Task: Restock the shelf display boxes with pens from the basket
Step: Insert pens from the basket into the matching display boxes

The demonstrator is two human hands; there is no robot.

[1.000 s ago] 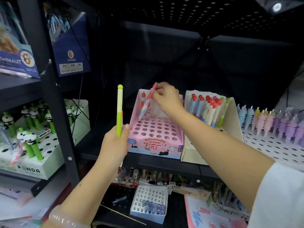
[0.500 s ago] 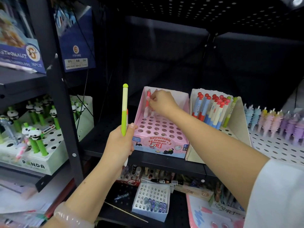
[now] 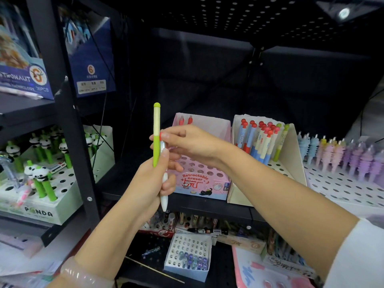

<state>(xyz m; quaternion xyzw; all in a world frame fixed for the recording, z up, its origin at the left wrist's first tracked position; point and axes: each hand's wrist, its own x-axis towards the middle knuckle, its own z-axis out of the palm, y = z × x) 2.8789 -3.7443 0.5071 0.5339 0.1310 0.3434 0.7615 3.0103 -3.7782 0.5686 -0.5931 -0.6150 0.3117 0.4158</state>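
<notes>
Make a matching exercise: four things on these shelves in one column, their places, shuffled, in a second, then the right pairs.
Things:
1. green pen
2. pink display box
3. panda pens
4. cream display box

Places:
A. left shelf bay
B. just right of the pink box
C. held upright in the left hand
D. behind the right hand

Pairs: 1-C, 2-D, 3-A, 4-B

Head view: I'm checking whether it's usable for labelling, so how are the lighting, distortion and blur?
Head view: dim, dark shelf back; a ceiling lamp glares top right; wide-angle bending curves the shelf post; the edges are soft, but the pink display box print and green pen stay sharp.
</notes>
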